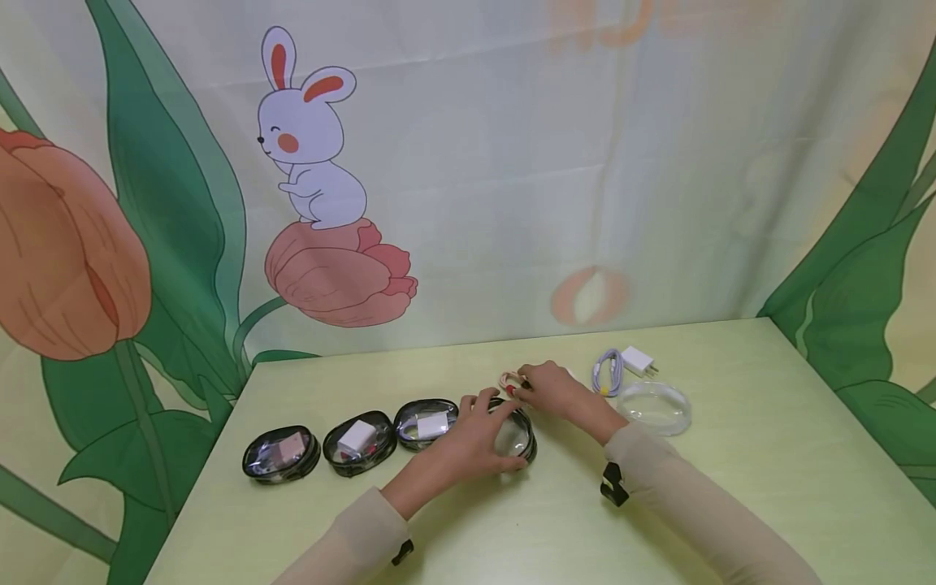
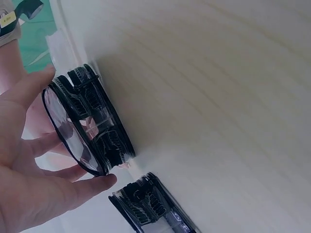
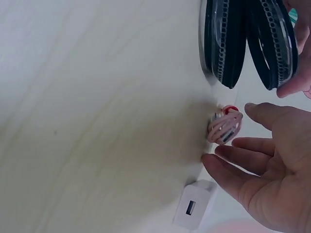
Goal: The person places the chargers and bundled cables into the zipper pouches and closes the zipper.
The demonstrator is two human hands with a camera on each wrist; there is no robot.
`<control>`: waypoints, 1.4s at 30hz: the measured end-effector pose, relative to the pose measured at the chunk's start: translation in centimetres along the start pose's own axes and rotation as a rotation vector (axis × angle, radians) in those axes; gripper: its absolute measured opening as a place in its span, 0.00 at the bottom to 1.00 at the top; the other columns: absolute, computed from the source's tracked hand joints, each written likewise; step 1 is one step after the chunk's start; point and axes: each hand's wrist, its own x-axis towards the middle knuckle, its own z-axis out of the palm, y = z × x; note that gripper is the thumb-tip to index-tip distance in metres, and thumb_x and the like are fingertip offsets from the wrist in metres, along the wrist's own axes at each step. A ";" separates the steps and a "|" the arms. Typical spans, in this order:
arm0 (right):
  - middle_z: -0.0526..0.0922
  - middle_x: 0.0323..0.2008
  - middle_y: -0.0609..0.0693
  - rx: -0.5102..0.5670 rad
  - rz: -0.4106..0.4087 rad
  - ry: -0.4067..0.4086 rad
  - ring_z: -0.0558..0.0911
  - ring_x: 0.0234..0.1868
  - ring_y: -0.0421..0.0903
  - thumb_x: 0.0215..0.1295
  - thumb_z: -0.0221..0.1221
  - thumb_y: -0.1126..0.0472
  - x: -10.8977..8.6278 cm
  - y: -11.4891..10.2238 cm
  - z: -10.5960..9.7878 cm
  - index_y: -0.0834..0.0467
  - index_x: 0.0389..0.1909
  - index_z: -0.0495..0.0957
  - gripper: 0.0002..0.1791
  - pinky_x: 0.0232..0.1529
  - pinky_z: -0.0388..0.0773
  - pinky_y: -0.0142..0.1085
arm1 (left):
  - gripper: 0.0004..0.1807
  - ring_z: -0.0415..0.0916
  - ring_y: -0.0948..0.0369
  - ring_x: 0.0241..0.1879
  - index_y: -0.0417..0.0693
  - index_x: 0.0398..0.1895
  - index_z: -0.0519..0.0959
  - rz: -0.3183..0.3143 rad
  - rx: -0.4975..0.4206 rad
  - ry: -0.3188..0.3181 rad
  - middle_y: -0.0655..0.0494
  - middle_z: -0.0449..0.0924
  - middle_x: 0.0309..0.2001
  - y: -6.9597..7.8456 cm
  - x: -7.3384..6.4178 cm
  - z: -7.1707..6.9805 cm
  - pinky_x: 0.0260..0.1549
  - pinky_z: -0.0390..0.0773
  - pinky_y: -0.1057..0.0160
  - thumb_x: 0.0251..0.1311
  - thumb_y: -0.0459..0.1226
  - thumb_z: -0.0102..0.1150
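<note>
My left hand (image 1: pixel 471 439) grips a clear oval zip pouch with black trim (image 2: pixel 90 121), its fingers spread over the rim at both ends. In the right wrist view the pouch (image 3: pixel 269 43) gapes along its zip, with a left fingertip at the edge of its lid. My right hand (image 3: pixel 272 160) reaches over a coiled pink cable (image 3: pixel 226 127) with a red tie, thumb and fingers parted around it. A gap shows between the thumb tip and the coil. Close below those fingers lies a white charger plug (image 3: pixel 194 205), mostly hidden behind the hand in the head view.
Three filled black-trimmed pouches stand left of my hands: one far left (image 1: pixel 281 455), one in the middle (image 1: pixel 360 443), one nearest (image 1: pixel 426 424). To the right lie a coiled lavender cable (image 1: pixel 607 374), another white plug (image 1: pixel 638 360) and a clear, pale-trimmed pouch (image 1: pixel 654 409). A printed curtain (image 1: pixel 475 162) hangs behind.
</note>
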 end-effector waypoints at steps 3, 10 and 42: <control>0.76 0.24 0.49 -0.029 0.005 0.012 0.72 0.25 0.44 0.72 0.61 0.56 0.1 -0.1 0.3 0.64 0.44 0.81 0.13 0.27 0.69 0.36 | 0.46 0.59 0.35 0.67 0.54 0.73 0.67 0.009 -0.008 -0.001 0.39 0.59 0.72 -0.1 -0.1 0.0 0.58 0.74 0.39 0.54 0.59 0.73; 0.84 0.32 0.51 -0.014 -0.001 0.057 0.76 0.30 0.45 0.69 0.66 0.54 0.1 0.1 0.9 0.62 0.49 0.83 0.16 0.34 0.76 0.41 | 0.46 0.59 0.38 0.70 0.57 0.75 0.65 -0.003 -0.060 -0.011 0.39 0.57 0.73 -0.2 0.0 0.1 0.60 0.73 0.39 0.55 0.58 0.73; 0.85 0.44 0.58 0.012 -0.042 0.066 0.83 0.41 0.51 0.66 0.69 0.54 0.4 0.6 1.3 0.66 0.58 0.78 0.26 0.43 0.80 0.46 | 0.46 0.57 0.43 0.74 0.54 0.75 0.66 0.023 -0.050 0.071 0.41 0.59 0.75 0.0 0.0 1.0 0.67 0.67 0.42 0.55 0.59 0.72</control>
